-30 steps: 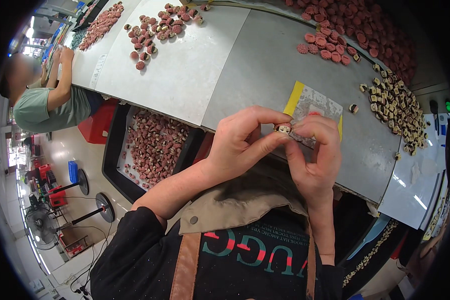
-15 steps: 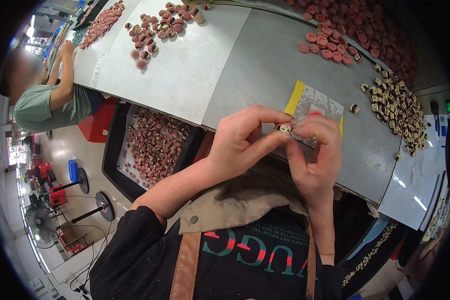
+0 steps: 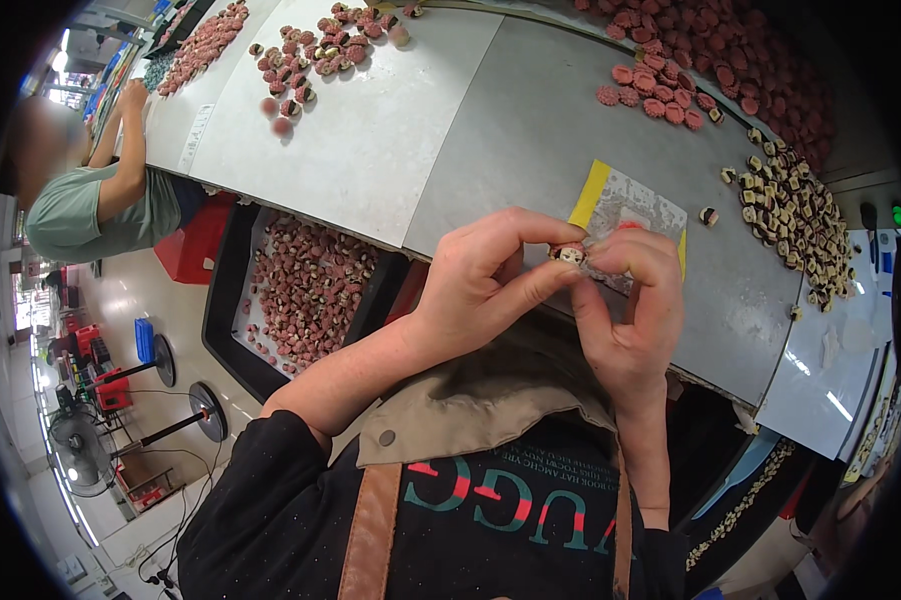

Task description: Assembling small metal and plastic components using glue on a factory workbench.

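Over the table's near edge I hold a small figure head with a pink cap, dark hair and a cream face [image 3: 570,256]. My left hand [image 3: 470,290] pinches it between thumb and forefinger from the left. My right hand [image 3: 632,300] is closed too, its thumb and fingertips pressed against the head's right side. Those fingertips partly hide the piece. Just beyond my hands lies a grey patterned sheet with yellow edges [image 3: 635,192]. To the sheet's right sits a single cream-and-dark head [image 3: 708,216].
Many cream-and-dark heads [image 3: 800,220] are heaped at right, with scalloped pink caps [image 3: 660,90] behind them. Capped heads [image 3: 320,55] lie at far left. A black crate [image 3: 232,320] of capped heads stands below the table. At left, a person in a green shirt [image 3: 95,210] works.
My hands and the small head between them have barely moved. The whole view has shifted very slightly.
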`<control>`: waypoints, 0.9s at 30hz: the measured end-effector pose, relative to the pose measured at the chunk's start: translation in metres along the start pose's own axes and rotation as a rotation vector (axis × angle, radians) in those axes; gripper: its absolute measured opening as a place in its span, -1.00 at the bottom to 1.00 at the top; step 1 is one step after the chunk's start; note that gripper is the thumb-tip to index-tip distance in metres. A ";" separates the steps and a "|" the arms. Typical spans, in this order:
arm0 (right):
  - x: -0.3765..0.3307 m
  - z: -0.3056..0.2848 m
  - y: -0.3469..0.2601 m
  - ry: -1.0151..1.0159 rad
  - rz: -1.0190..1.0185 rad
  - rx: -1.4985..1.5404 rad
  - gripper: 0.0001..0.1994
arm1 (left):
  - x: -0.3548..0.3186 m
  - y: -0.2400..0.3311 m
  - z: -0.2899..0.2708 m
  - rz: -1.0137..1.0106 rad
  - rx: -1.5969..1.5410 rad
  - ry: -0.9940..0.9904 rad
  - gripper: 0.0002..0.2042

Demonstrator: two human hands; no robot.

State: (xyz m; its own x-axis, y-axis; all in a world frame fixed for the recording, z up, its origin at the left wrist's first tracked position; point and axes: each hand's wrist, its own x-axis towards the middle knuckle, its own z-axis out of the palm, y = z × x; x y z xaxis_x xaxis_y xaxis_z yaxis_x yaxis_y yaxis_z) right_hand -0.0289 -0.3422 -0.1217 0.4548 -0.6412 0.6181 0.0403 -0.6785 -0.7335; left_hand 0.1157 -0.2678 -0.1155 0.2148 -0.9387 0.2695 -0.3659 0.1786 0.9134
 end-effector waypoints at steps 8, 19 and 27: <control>-0.004 -0.004 0.000 -0.065 0.009 -0.012 -0.65 | 0.002 0.001 0.002 0.017 0.003 0.007 -0.76; -0.007 -0.002 0.002 -0.030 0.014 -0.012 -0.56 | 0.000 0.003 0.001 0.032 -0.026 0.013 -0.72; -0.007 -0.002 0.001 -0.023 0.044 0.016 -0.57 | 0.001 0.005 -0.001 0.002 -0.057 -0.018 -0.73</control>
State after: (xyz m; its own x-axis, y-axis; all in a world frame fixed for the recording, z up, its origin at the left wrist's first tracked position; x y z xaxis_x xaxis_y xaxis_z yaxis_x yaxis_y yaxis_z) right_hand -0.0339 -0.3387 -0.1265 0.4767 -0.6616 0.5789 0.0341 -0.6441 -0.7642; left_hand 0.1146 -0.2673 -0.1103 0.1980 -0.9433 0.2664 -0.3137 0.1965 0.9290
